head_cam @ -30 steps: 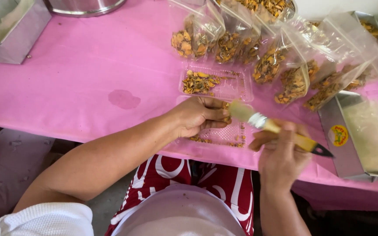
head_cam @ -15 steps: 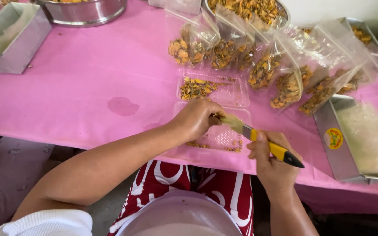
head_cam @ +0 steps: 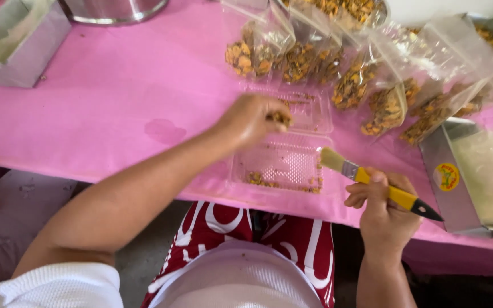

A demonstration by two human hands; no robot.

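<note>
Clear clamshell [head_cam: 285,162]: lying open on the pink cloth [head_cam: 115,97], crumbs inside.
Left hand [head_cam: 250,120]: fingers pinching orange pieces [head_cam: 281,118] above the clamshell's far half.
Right hand [head_cam: 384,205]: gripping a yellow brush [head_cam: 372,181], bristles beside the clamshell.
Bags [head_cam: 338,68]: holding orange pieces, lining the back.
Tin [head_cam: 475,177]: sitting right, carrying a round yellow sticker [head_cam: 444,177].

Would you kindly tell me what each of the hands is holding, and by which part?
The right hand grips the brush by its yellow handle. The left hand pinches a few dried pieces at its fingertips, above the tray.
</note>
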